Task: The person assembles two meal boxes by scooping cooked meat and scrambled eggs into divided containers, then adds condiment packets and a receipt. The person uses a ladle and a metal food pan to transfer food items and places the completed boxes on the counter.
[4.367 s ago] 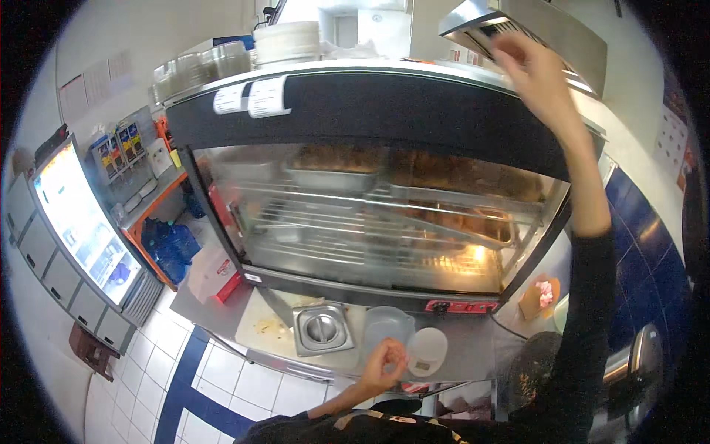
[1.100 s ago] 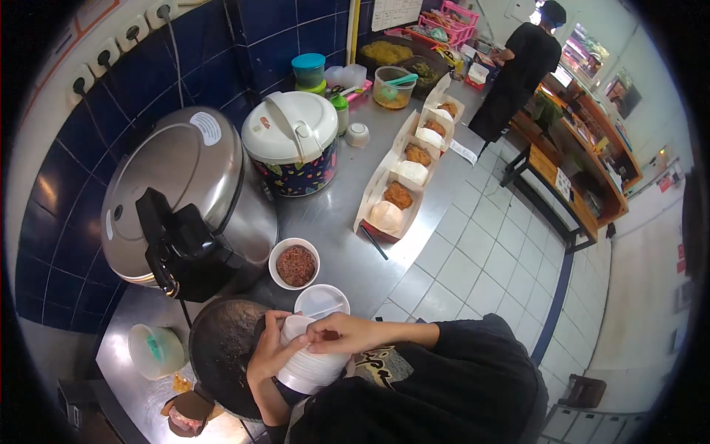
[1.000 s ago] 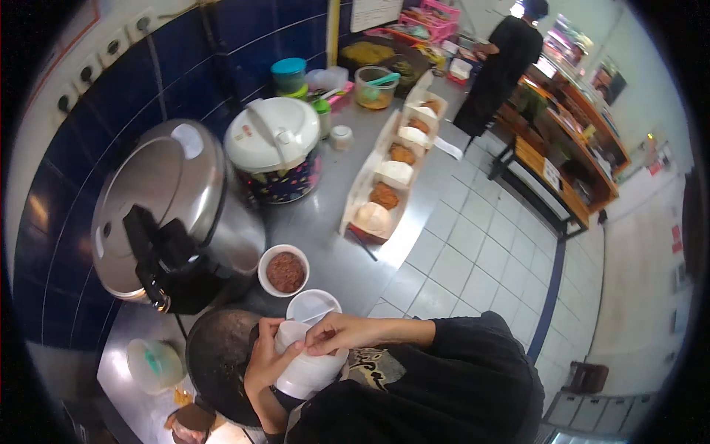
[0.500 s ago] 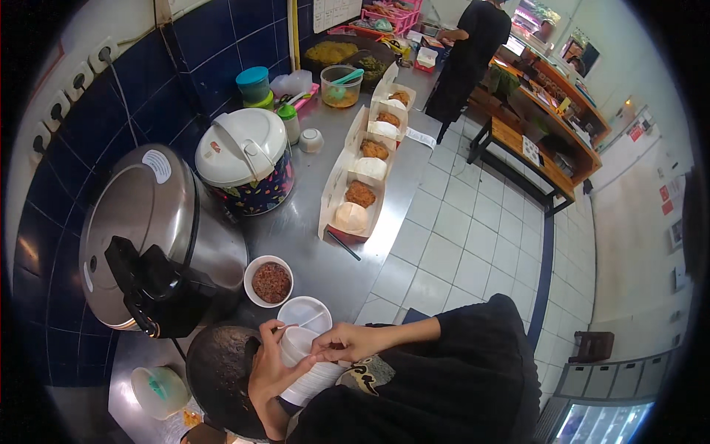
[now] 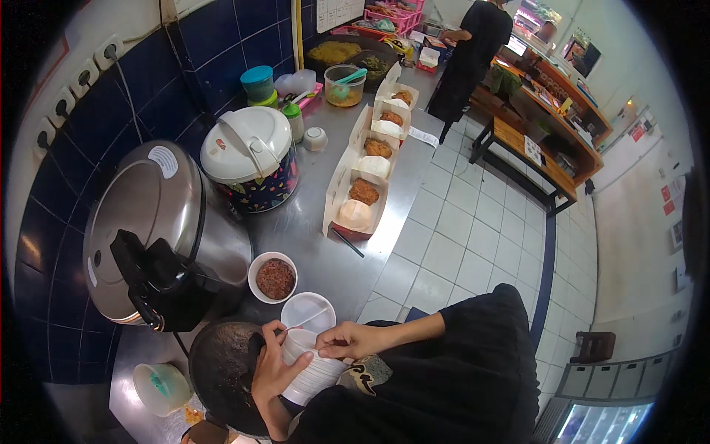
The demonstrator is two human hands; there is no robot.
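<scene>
A tall stack of white paper bowls (image 5: pixel 311 382) leans against my front at the counter's near end. My left hand (image 5: pixel 275 376) is wrapped round its left side, thumb across the upper rims. My right hand (image 5: pixel 349 341) pinches at the rims near the top; whether one bowl is parted from the rest is too small to tell. Just beyond my fingers stands a single white bowl (image 5: pixel 316 302) with a pale spoon-like stick in it. Past that, a white bowl of reddish-brown crumbly food (image 5: pixel 275 279) sits beside the large steel cooker.
Opened boxes with fried chicken and rice (image 5: pixel 355 214) line the counter's right edge, a dark stick (image 5: pixel 347 243) near them. Along the left stand the steel cooker (image 5: pixel 148 222) and a flowered rice container (image 5: pixel 259 185). A dark stone mortar (image 5: pixel 222 370) is left of me. Another person (image 5: pixel 473 59) stands far back.
My right hand's fingers have shifted slightly to the right along the stack's rims. The left hand keeps its hold, and the whole view has moved a little.
</scene>
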